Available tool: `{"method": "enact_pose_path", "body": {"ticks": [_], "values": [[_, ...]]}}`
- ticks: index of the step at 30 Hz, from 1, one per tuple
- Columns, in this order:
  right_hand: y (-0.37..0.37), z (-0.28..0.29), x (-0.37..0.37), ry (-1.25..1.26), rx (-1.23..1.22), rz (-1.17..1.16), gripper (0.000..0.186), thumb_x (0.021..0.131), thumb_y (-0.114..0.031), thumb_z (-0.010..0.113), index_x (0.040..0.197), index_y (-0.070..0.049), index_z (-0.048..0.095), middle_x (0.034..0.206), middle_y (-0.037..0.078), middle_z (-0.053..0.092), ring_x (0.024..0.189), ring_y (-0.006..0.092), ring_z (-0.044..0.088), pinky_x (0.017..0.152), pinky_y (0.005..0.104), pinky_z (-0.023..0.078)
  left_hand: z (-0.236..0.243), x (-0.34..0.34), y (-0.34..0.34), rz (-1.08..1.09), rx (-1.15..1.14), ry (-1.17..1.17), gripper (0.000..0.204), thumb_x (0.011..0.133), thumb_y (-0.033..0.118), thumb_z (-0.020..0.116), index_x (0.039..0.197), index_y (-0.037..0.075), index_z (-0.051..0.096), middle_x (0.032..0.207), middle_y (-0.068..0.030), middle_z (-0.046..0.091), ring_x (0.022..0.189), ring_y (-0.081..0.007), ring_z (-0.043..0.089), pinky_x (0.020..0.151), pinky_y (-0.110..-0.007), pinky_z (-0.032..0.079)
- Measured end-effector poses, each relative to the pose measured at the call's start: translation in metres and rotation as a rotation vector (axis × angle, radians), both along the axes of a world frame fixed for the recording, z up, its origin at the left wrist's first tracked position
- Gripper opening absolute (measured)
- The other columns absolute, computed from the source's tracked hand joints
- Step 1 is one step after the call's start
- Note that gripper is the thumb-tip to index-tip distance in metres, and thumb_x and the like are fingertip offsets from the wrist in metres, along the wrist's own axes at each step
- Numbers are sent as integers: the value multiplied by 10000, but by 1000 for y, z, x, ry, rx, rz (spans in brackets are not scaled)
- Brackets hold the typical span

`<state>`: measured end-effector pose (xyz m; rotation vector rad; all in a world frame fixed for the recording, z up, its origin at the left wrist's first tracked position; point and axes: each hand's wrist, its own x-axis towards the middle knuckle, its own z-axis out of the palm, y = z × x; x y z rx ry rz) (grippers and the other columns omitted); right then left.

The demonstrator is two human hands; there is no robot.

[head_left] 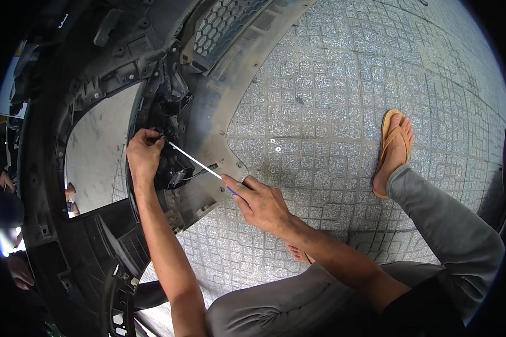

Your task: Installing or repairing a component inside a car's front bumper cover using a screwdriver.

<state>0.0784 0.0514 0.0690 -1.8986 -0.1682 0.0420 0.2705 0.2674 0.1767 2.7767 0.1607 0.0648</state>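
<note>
- Right hand (261,202) grips a slim, straight screwdriver (197,162), slanting up-left from it.
- Left hand (145,154) curls beside the tip; its grip cannot be told.
- Below left hand: black moulded panel (109,216).
- Rightward: speckled, grooved paving (320,112).

Screwdriver (195,161): we see silvery white, with orange-red and blue on the handle (231,190).
Plastic frame (87,233): we find it black.
Grille (229,29): we make out dark grey in a honeycomb pattern.
Flat border (207,121): we note dusty grey with brownish smears.
Paving (326,106): we get speckled grey, patterned with looping grooves.
Rings (278,149): we see white.
Sandals (385,130): we see tan.
Trousers (441,209): we see grey.
Sleeve (424,297): we see black.
</note>
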Motion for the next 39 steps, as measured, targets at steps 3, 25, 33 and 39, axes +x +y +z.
{"method": "enact_pose_path", "body": {"ticks": [3,25,33,39], "values": [[1,-1,-1,-25,-109,28,620,936,-115,632,1526,-214,472,927,99,551,712,259,638,575,397,583,0,1,3,-13,29,-4,223,788,58,780,987,-27,725,1051,-109,771,677,-148,645,688,-306,537],[26,8,-15,-8,-220,-38,710,887,-79,656,1547,-225,439,954,81,510,669,232,645,505,368,573,-2,-1,3,-36,12,-41,181,807,36,705,976,-26,717,1092,-119,767,657,-136,637,687,-297,529],[25,17,-16,21,-152,-10,702,883,-74,645,1545,-170,432,959,119,520,690,268,659,528,395,585,-4,-3,1,-54,24,-65,139,806,18,697,937,-28,702,1039,-125,771,646,-132,624,685,-304,525],[25,20,-17,69,-64,23,693,882,-53,634,1540,-123,427,960,149,532,714,289,678,547,397,597,-5,-3,5,-49,9,-56,121,814,7,691,930,-26,700,992,-120,766,630,-115,595,662,-292,508]]}}
